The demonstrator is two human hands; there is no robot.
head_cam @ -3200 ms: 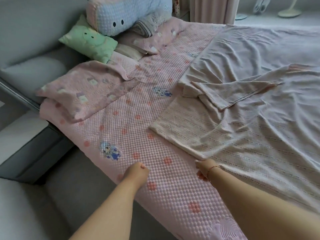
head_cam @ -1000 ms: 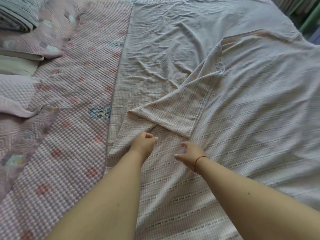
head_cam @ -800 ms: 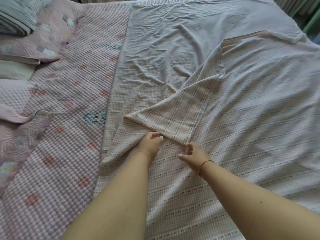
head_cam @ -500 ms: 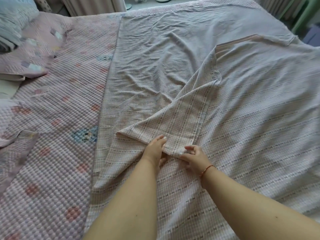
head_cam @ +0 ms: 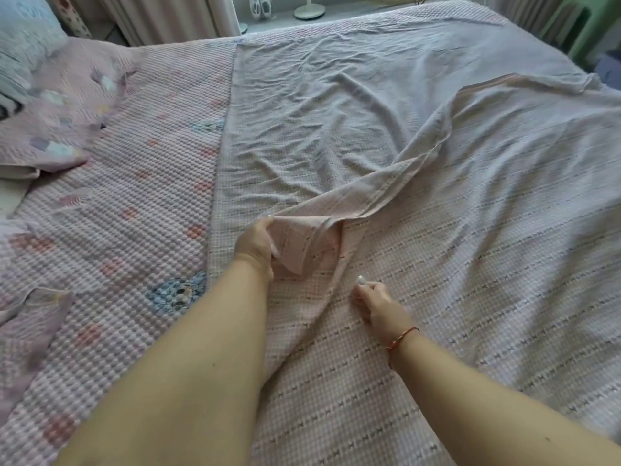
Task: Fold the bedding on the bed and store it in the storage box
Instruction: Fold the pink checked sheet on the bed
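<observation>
A thin pink checked blanket (head_cam: 470,264) lies spread over the right part of the bed, with its grey underside (head_cam: 319,105) showing at the back. One corner of it is folded over toward me. My left hand (head_cam: 257,245) grips that folded corner (head_cam: 302,243) and holds it bunched and lifted off the blanket. My right hand (head_cam: 376,302) lies on the blanket just right of the corner, fingers loosely curled, holding nothing that I can see. No storage box is in view.
A pink bubble-textured bedspread (head_cam: 127,230) with cartoon patches covers the left of the bed. Pink patterned pillows (head_cam: 57,122) and a blue plush cushion (head_cam: 23,38) lie at the far left. Curtains (head_cam: 168,15), a lamp base (head_cam: 309,10) and a green stool (head_cam: 578,25) stand beyond the bed.
My left hand has closed on the folded corner and raised it, bunching the flap. My right hand let go of the corner and dropped back onto the blanket.
</observation>
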